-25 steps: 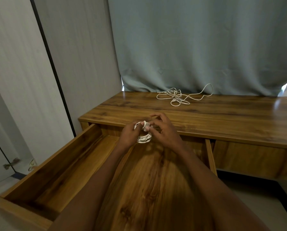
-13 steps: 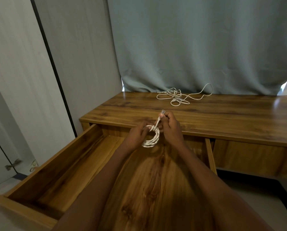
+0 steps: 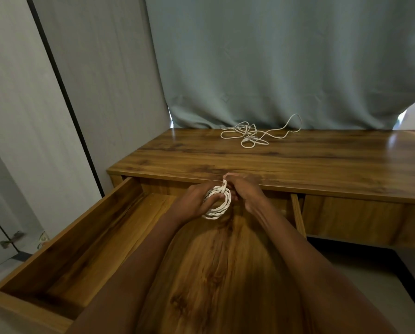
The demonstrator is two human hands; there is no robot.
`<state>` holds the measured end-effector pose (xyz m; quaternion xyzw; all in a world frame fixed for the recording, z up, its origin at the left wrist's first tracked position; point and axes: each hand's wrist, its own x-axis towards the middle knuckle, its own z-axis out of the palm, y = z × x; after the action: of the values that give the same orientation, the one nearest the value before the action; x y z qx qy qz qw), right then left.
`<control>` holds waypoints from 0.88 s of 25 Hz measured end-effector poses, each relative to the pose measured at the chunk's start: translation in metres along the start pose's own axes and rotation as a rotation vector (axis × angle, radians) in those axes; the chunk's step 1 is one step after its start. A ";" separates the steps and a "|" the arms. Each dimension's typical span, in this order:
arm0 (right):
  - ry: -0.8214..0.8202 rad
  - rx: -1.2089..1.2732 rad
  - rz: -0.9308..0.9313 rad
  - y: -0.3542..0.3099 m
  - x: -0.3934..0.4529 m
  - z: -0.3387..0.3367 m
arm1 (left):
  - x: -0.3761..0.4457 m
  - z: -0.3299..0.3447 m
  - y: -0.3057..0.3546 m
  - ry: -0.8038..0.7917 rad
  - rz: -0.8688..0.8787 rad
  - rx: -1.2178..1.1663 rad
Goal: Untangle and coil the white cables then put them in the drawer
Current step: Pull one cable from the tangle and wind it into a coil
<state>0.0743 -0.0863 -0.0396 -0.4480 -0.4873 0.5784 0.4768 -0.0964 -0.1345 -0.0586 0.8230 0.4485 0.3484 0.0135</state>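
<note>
Wooden desk (image 3: 322, 162) before a grey-green curtain (image 3: 274, 68); drawer (image 3: 64, 249) pulled open, work part done.

One coiled white cable (image 3: 219, 201) is held over the drawer: left hand (image 3: 194, 201) gripping the loops, right hand (image 3: 246, 189) pinching the tail end at the top, apparently securing the wrap. A second tangled white cable (image 3: 252, 135) lies untouched at the desk's rear, well apart. Judgement: neither cable is stowed yet; one coil nearly finished.

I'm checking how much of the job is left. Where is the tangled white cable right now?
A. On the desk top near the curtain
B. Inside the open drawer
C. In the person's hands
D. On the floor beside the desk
A: the tangled white cable lies loose on the desk top by the curtain, while both hands hold only the coiled cable over the open drawer.
</note>
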 end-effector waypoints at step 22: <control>-0.430 -0.195 -0.109 0.003 -0.004 0.013 | 0.002 -0.018 -0.002 0.152 -0.408 -0.557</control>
<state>0.0613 -0.0922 -0.0410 -0.3315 -0.6546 0.5842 0.3469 -0.1079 -0.1366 -0.0443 0.6529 0.4911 0.5077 0.2735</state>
